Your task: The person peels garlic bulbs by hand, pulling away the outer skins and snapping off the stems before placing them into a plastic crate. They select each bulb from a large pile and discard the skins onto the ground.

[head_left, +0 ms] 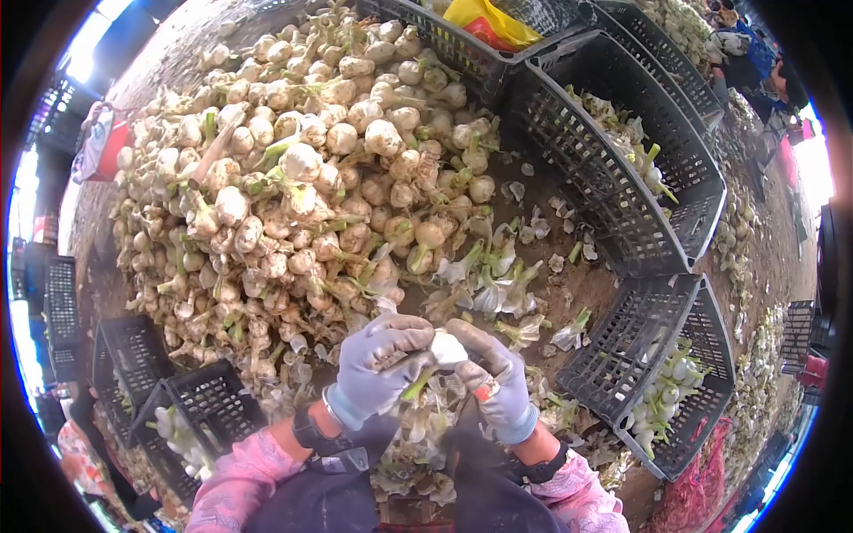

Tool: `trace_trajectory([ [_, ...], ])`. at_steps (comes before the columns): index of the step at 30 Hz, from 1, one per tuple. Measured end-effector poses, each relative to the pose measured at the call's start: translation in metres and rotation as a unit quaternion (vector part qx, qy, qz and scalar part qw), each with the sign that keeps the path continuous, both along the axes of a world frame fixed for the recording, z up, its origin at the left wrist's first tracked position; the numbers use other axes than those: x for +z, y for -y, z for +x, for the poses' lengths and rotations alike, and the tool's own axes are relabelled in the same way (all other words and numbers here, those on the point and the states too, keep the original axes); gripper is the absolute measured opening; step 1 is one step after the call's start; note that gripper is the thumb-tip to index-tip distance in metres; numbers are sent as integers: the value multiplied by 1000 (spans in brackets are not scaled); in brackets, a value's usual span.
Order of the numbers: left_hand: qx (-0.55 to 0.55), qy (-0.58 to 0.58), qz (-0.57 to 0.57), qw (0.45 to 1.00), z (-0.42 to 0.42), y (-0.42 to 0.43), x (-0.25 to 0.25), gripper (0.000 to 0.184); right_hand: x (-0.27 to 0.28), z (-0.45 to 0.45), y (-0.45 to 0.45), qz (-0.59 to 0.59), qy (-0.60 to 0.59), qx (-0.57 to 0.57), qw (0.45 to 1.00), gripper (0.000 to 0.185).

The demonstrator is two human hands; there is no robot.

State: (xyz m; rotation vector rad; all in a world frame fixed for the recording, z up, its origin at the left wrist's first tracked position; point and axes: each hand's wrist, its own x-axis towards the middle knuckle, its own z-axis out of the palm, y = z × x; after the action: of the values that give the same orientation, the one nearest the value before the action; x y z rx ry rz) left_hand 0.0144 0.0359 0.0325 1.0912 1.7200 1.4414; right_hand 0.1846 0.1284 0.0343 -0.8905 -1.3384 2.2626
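Note:
Between my two gloved hands is a white garlic bulb (447, 349) with a short green stem pointing down and to the left. My left hand (380, 360) is closed around the stem side of the bulb. On the other side, my right hand (494, 373) pinches the bulb with fingers and thumb, and an orange-red patch shows on its glove. Just beyond the hands lies a large heap of unpeeled garlic bulbs (302, 164) with dry, brownish skins. Loose peeled-off garlic skins (498, 280) are scattered in front of my right hand.
At right, a black plastic crate (613, 355) holds white garlic with green stems. Behind it stands a larger black crate (569, 142) with garlic trimmings. More black crates (213, 391) stand at lower left. A red bucket (111, 147) sits at far left, and another person (755, 62) is at upper right.

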Motion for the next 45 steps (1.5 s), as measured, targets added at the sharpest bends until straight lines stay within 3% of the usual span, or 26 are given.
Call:
trace_trajectory([
  [3,13,-98,43,994,3,-3,-1,18,-1,0,2,-11,-16,-8,1000,47],
  [6,19,-150,-10,988,3,-3,0,12,-8,2,4,-63,-42,-8,997,45],
  [8,35,54,-58,996,7,0,-2,7,-19,4,3,-119,-65,0,991,45],
  [10,55,230,-89,967,8,1,-5,9,-24,1,-3,-185,-88,12,979,45],
  [11,34,219,-107,969,5,2,-2,11,-20,5,-15,-105,-16,78,991,46],
  [14,-15,-61,-81,995,3,2,-10,15,-21,2,-13,-54,-15,22,998,44],
  [15,-54,-105,-78,990,2,0,-13,16,-22,-3,-9,51,29,35,998,45],
  [16,-44,17,-113,992,4,-1,-13,15,-24,-2,-15,154,35,102,982,47],
  [18,-20,257,-180,949,8,-1,-12,15,-28,-4,-6,-122,-36,13,992,55],
  [22,52,539,-88,836,-2,5,-22,25,-43,0,-5,-230,-152,-26,961,60],
  [24,138,557,-50,817,-7,0,-18,31,-50,6,-4,-260,-180,-42,948,61],
  [25,138,581,2,802,-13,2,-19,25,-45,10,-9,-285,-204,-70,934,61],
  [26,139,602,56,785,-21,4,-19,19,-32,19,-17,-293,-179,-87,935,57],
  [27,153,571,49,805,-25,2,-12,14,-30,26,-27,-367,-276,-76,885,42],
  [28,99,501,9,860,-31,6,-16,14,-57,63,-19,-324,-318,-151,878,40],
  [30,-9,342,-73,937,-40,22,-35,16,-36,48,-54,-299,-481,14,824,43],
  [31,-76,211,-19,974,-34,23,-55,12,-35,46,-65,-249,-422,7,872,40],
  [32,-116,89,-114,983,-32,29,-58,10,-32,41,-76,-194,-360,0,912,37],
  [33,-176,-99,-48,978,-26,31,-72,16,-23,13,-80,-9,-143,-15,990,27],
  [34,-229,-282,19,932,-21,30,-83,22,-17,-20,-79,175,87,-30,980,20],
  [35,-221,-232,-36,946,-15,25,-76,26,-44,-39,-81,377,137,24,916,26],
  [36,-213,-182,-92,956,-10,19,-62,30,-81,-57,-82,559,179,77,806,39],
  [38,-190,-113,-155,963,-10,16,-55,36,-106,-97,-77,654,293,168,677,38],
  [41,-170,-22,-197,965,-21,16,-60,47,-138,-114,-95,637,288,189,690,39],
  [44,10,87,-132,987,-25,20,-74,58,-96,-91,-81,434,140,45,889,34],
  [45,29,62,-81,994,-30,16,-70,71,-79,-80,-68,177,68,24,982,28],
])
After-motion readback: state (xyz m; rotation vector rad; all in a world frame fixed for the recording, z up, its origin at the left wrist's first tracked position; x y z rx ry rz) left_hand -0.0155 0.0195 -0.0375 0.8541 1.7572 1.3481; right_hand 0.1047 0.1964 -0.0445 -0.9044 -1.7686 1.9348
